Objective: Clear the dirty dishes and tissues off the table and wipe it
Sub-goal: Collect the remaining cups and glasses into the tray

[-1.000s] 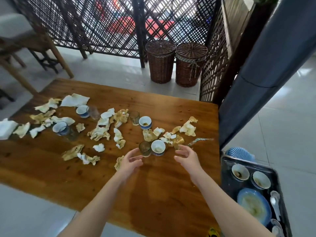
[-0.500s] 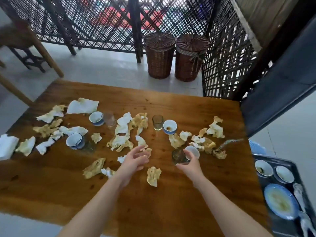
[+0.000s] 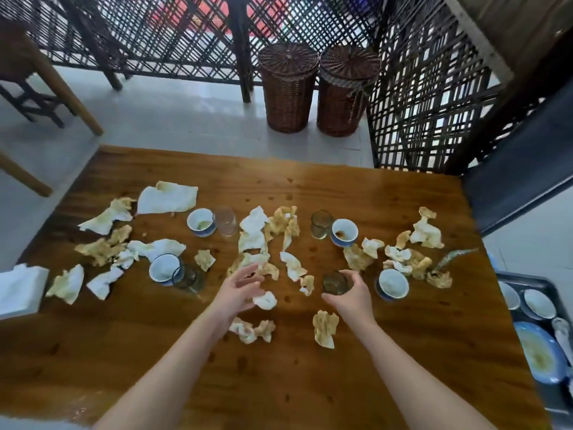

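Observation:
Stained, crumpled tissues (image 3: pixel 280 225) lie scattered across the wooden table (image 3: pixel 279 383). Among them stand several small blue-and-white bowls and small glasses. My right hand (image 3: pixel 352 297) grips a small glass (image 3: pixel 334 283) at the table's middle, just left of a white bowl (image 3: pixel 393 283). Relaxed and holding nothing, my left hand (image 3: pixel 238 290) hovers with spread fingers over a small white tissue (image 3: pixel 266 300). Farther back stand a second glass (image 3: pixel 321 224) beside a bowl (image 3: pixel 344 232), and a clear glass (image 3: pixel 225 221) beside another bowl (image 3: pixel 201 222). A bowl (image 3: pixel 165 269) and glass (image 3: pixel 188 278) sit at the left.
A dark tray (image 3: pixel 533 282) at the right edge holds a plate (image 3: pixel 539 356), bowls and spoons. A stack of clean white napkins (image 3: pixel 18 288) lies at the table's left edge. Two wicker baskets (image 3: pixel 288 88) stand beyond the table by a lattice screen. A chair (image 3: pixel 28 76) is at the far left.
My right hand reached forward and closed round the small glass, drawing it left of the white bowl. My left hand moved over the tissues. The view shifted left.

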`<state>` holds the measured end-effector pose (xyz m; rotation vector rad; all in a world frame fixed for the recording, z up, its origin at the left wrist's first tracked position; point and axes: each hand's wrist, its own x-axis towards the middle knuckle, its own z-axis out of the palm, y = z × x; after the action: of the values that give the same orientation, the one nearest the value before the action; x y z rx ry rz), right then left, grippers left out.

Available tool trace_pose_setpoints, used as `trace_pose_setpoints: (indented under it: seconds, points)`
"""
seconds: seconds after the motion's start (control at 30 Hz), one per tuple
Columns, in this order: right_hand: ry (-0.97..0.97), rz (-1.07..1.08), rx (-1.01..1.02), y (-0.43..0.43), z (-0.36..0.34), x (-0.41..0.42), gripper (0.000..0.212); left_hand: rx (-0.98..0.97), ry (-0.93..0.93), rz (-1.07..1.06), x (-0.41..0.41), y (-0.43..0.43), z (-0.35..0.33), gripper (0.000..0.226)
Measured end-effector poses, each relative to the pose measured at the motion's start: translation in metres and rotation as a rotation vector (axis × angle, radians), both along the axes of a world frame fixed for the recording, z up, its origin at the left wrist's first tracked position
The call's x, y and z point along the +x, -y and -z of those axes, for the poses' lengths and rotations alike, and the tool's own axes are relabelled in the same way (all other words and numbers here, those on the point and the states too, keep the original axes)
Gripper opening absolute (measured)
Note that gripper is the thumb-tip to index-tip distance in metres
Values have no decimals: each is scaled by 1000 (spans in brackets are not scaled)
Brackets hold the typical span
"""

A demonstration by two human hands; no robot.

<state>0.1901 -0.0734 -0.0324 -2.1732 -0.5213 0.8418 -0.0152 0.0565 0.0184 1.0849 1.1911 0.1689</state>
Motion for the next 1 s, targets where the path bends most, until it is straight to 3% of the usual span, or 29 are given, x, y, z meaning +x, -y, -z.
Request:
trace_pose_setpoints:
  seconds: [0.37, 0.57, 0.7, 0.87, 1.0]
  points:
    - [-41, -243, 181, -82, -33, -58, 57, 29, -66, -298, -90, -19, 15, 38]
    - [-33, -313, 187, -102, -33, -80, 56, 58, -139, -475, -123, -23, 36, 25]
    - [-44, -315, 158, -104, -29, -82, 60, 91, -122, -515, -122, -31, 44, 40]
    - [-73, -273, 154, -98, -25, -76, 58, 128, -73, -478, -108, -38, 54, 73]
    - [-59, -218, 139, -85, -21, -68, 59, 169, -96, -465, -94, -43, 62, 81]
